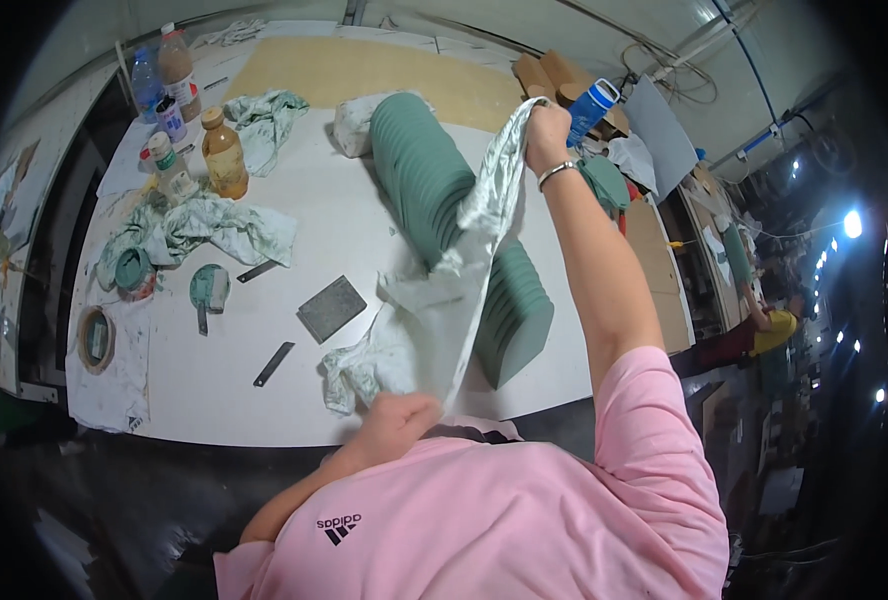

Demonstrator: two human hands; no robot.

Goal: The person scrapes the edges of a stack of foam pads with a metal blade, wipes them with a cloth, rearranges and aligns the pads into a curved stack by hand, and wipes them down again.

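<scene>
Right arm stretched forward and up, right hand [547, 135] in closed grip, left hand [399, 420] fisted near chest

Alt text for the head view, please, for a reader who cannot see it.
A person in a pink shirt stretches a paint-stained white cloth between the raised right hand and the left hand, above a curved row of green foam slabs on a white table.

The person wears a pink short-sleeved shirt [524, 520] with a small dark logo at its seven o'clock side, and a thin silver bracelet [556, 173] circles the right wrist.
</scene>
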